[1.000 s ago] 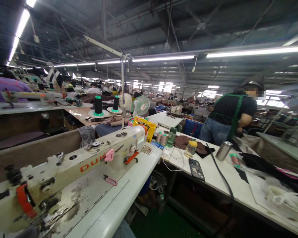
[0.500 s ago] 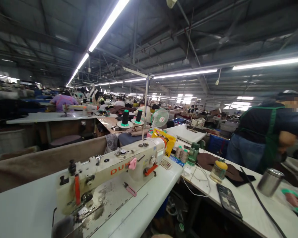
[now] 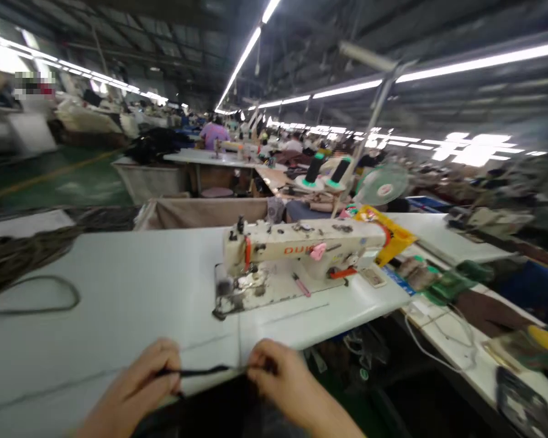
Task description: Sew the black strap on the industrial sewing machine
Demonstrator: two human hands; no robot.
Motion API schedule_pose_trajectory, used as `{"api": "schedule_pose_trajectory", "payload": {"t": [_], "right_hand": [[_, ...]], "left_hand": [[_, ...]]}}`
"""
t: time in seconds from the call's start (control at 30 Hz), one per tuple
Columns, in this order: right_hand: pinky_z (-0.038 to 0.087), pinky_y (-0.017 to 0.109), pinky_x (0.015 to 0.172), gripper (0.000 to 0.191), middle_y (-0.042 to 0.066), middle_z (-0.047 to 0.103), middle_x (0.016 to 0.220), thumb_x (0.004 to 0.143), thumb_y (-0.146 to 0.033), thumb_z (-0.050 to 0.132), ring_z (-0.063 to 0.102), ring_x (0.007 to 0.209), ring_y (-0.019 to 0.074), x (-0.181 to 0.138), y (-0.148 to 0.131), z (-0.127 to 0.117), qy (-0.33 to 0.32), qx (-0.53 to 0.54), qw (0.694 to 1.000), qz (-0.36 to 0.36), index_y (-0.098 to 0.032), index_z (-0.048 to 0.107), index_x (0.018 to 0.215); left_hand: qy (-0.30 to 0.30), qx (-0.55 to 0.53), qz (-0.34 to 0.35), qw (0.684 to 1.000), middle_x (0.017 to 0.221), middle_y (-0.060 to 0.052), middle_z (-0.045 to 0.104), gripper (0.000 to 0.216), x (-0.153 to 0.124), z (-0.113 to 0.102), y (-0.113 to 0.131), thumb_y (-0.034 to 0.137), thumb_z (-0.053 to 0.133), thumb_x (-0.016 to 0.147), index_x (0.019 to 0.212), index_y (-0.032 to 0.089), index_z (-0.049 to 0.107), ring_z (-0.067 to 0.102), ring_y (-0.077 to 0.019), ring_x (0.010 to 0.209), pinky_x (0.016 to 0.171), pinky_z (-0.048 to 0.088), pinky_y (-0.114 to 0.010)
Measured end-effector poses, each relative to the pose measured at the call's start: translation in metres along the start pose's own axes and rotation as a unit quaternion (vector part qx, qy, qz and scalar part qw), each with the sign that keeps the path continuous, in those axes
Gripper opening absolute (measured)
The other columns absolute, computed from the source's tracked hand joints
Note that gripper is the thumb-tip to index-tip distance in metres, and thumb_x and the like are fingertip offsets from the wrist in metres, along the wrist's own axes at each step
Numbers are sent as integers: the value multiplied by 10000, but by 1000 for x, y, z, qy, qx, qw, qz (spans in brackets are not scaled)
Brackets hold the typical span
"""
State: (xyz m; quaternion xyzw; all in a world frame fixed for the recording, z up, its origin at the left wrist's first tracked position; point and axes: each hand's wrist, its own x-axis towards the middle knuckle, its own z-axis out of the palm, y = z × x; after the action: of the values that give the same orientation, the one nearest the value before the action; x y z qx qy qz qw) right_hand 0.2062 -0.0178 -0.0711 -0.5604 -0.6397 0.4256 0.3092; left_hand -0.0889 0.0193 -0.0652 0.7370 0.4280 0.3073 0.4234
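A thin black strip [image 3: 204, 371], perhaps cord or narrow fabric, is stretched between my two hands near the front edge of the white sewing table. My left hand [image 3: 141, 386] pinches one end between thumb and fingers. The other end is pinched in my right hand [image 3: 287, 378]. Just beyond them stands a cream sewing machine [image 3: 296, 240] with orange lettering and a pink clip. Pink-handled thread snips [image 3: 302, 286] lie on its bed. Below the strip, dark material or shadow fills the space, and I cannot tell which.
Dark strips [image 3: 31, 255] lie bundled at the table's left, one loop curling out. To the right, a side table holds a yellow packet [image 3: 386, 234], a green bottle [image 3: 456, 283], a white cable and a phone [image 3: 523, 401]. Behind the machine are black thread cones [image 3: 313, 170] and a fan [image 3: 382, 185].
My view has swung left, and the machine now sits farther right. Both my hands have come into view with the black strip between them. The nearby person at the right has left the frame.
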Motion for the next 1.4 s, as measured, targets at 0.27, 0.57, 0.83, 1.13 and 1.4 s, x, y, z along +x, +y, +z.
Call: {"api": "schedule_pose_trajectory", "payload": {"t": [0.27, 0.57, 0.83, 1.13, 1.4], "right_hand": [[487, 280, 607, 384, 60, 733, 822, 859, -562, 740, 652, 752, 197, 9, 10, -15, -87, 132, 985, 74, -208, 791, 998], [446, 308, 696, 479, 27, 656, 619, 812, -657, 771, 574, 644, 165, 2, 17, -30, -144, 173, 969, 105, -183, 767, 746], [328, 285, 575, 553, 23, 616, 617, 780, -720, 756, 457, 570, 135, 2, 23, -41, -131, 168, 964, 162, -168, 718, 770], [353, 304, 565, 556, -13, 522, 561, 843, -745, 651, 450, 555, 145, 5, 25, -40, -71, 113, 980, 149, -193, 690, 788], [531, 330, 715, 206, 87, 732, 1071, 950, -394, 647, 671, 975, 235, 0, 4, -19, 32, -24, 997, -61, -239, 743, 1044]], "left_hand": [[40, -10, -152, 987, 889, -24, 570, 268, -8, -9, 20, 470, 663, 875, 896, 220, 757, 542, -194, 822, 707, 395, -308], [76, -46, -156, 984, 796, -19, 556, 227, 0, 4, 19, 383, 685, 826, 709, 202, 758, 524, -170, 751, 709, 387, -308], [-8, -46, -82, 996, 891, -24, 579, 155, 3, 11, 13, 303, 661, 871, 784, 188, 719, 572, -168, 827, 774, 430, -305], [-22, 8, -58, 998, 953, -41, 651, 136, 4, 16, 14, 265, 659, 904, 946, 213, 777, 635, -188, 910, 871, 476, -318], [-89, -67, -71, 991, 892, -37, 667, 207, 4, 21, 22, 315, 632, 951, 930, 183, 789, 630, -165, 840, 793, 461, -283]]}}
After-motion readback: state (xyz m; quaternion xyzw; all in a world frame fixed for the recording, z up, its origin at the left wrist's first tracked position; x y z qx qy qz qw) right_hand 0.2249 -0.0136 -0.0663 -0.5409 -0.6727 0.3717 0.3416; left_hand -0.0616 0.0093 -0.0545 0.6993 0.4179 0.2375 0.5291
